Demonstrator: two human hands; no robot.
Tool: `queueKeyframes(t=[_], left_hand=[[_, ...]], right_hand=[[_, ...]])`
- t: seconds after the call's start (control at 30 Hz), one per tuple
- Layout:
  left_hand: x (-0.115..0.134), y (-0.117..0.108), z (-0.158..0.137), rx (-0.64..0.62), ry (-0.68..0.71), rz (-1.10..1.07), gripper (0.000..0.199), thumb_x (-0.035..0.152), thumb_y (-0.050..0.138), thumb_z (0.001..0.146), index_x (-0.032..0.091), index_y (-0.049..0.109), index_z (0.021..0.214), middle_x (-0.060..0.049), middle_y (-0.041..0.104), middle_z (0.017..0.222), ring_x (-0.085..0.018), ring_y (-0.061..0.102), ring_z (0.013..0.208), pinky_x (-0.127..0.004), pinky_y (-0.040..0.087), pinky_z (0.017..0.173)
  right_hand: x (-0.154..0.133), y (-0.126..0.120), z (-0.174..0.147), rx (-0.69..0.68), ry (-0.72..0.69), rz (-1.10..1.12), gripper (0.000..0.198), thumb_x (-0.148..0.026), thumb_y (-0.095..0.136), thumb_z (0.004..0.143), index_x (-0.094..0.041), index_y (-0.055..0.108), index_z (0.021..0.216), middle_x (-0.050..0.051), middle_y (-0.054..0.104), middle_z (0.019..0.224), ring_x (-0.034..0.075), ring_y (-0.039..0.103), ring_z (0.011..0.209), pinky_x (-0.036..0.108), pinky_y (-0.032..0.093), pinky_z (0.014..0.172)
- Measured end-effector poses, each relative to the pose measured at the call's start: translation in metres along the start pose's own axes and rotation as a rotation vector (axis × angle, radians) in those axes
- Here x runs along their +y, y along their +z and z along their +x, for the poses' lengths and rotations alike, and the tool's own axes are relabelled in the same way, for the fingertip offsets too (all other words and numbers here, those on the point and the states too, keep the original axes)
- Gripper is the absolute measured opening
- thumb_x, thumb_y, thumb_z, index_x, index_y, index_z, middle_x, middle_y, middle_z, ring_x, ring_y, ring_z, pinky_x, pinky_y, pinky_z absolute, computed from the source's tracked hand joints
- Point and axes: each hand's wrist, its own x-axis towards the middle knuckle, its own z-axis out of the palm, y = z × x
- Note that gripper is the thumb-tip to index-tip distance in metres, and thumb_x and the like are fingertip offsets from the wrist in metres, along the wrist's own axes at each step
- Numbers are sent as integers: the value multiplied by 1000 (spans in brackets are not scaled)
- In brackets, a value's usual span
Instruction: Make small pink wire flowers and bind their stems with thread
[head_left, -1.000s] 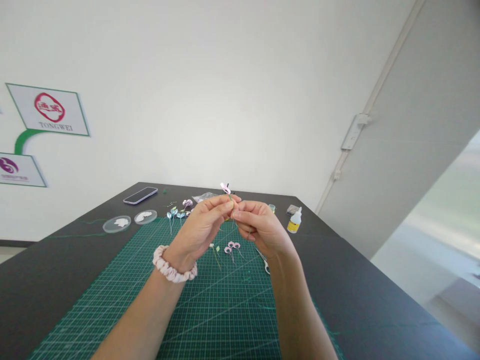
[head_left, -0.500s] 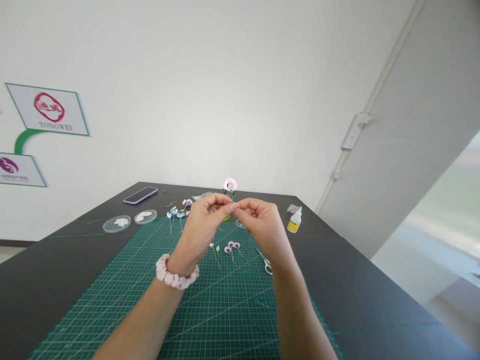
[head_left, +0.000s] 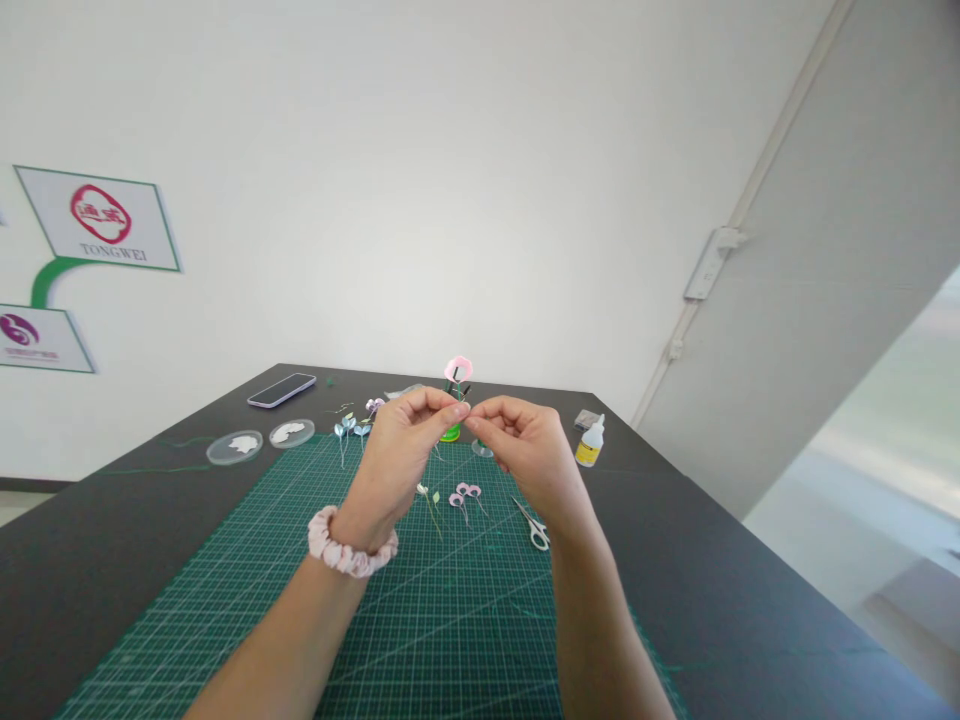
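Craft workroom: cutting mat, scissors, squeeze bottle.

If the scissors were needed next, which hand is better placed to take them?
Probably the right hand: the scissors lie nearer it; the left hand, farther off, seems to pinch the pink flower.

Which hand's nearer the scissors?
Right. The right hand appears just above the scissors in the image; the left hand is farther off, to their upper left.

Soft, bright light here, the white wall glowing palest around its middle, dulling to grey rightward, the far-right edge a washed-out blur, and wide-angle distortion stretching the dark table toward the corners!
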Motion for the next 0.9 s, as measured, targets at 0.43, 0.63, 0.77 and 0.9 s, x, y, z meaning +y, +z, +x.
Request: queueKeyframes(t=[0.43,0.63,0.77,0.9], left_hand=[[-2,-3,1,-58,-93,-72,16,29,81,62,18,69,60,1,63,62,-13,51,67,-31,39,74],[-2,-3,3,-60,-102,-93,14,28,81,61,19,70,59,0,64,62,-13,52,66,-32,40,75],[-1,-2,3,-62,-100,-83,14,28,81,61,19,71,59,1,65,62,-13,52,66,-31,39,74],[-2,-3,3,-61,-95,-76,13,28,80,62,19,71,60,1,65,63,-13,52,67,-31,39,74]], right_hand=[[-2,-6,0,-18,3,93,12,-30,64,69,-19,61,64,-5,48,51,7,35,44,25,25,42],[-2,-7,0,-2,24,107,13,-30,64,68,-18,62,64,-5,49,50,6,36,43,24,25,41],[2,-9,0,-18,29,85,15,-32,65,71,-18,64,66,-5,50,51,6,36,42,23,25,40],[5,-11,-1,-42,13,67,14,-31,65,75,-18,65,69,-5,51,52,6,38,42,23,27,40]])
